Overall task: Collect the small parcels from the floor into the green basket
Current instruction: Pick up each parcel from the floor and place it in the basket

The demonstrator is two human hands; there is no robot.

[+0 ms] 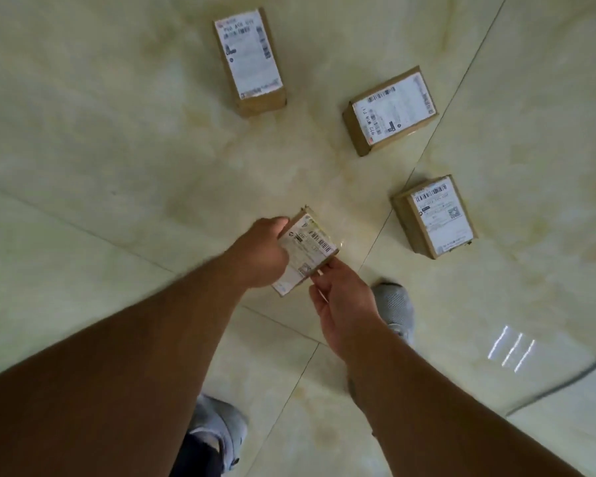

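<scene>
Parcel [305, 249] is gripped at opposite edges by left hand [260, 251] and right hand [341, 304], both clamped on it. Three parcels [250, 60] are spread apart on tiled floor [83, 132]; open floor is left between them.

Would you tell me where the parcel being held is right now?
In the head view, the held parcel sits just below centre, gripped between the left hand and right hand, above the floor, left of the nearest floor parcel.

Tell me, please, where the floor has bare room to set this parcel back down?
Left of the tall parcel and of the held parcel, the tiles lie bare. The right is crowded: two parcels sit close together above a shoe.
</scene>
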